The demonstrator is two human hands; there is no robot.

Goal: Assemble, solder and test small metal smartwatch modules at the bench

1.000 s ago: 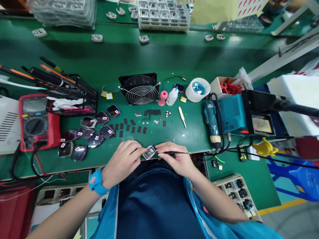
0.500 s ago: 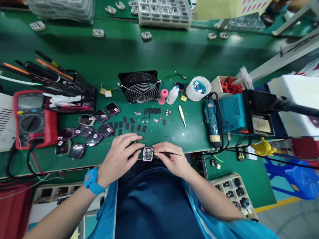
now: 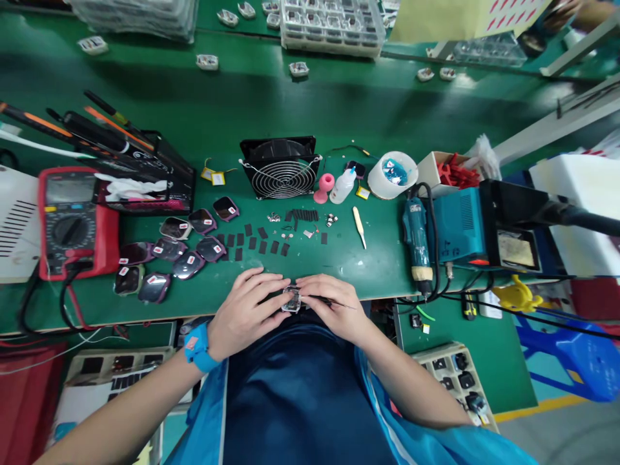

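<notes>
At the bench's front edge, a small opened smartwatch case (image 3: 292, 301) with circuitry showing inside sits between my hands. My left hand (image 3: 249, 311) has its thumb and fingertips closed on the case's left side. On the other side, my right hand (image 3: 334, 309) grips a thin dark tool (image 3: 345, 305), probably tweezers, whose tip is hidden. Its fingers also touch the case's right edge. Beyond my hands lie several black rectangular pads (image 3: 262, 247) and small loose parts (image 3: 309, 234). Dark watch faces with stickers (image 3: 188, 263) are grouped to the left.
A fan (image 3: 281, 177) stands mid-bench beside a white bottle (image 3: 343, 186) and a white tub (image 3: 385, 184). A cream-handled tool (image 3: 359, 226) lies to the right, before an electric screwdriver (image 3: 416, 245). A red multimeter (image 3: 113, 239) and a black tool holder (image 3: 181, 184) occupy the left.
My left hand has moved right and its fingers have closed onto the watch case, which is now tilted. My right hand has come in against it. The view has shifted slightly.
</notes>
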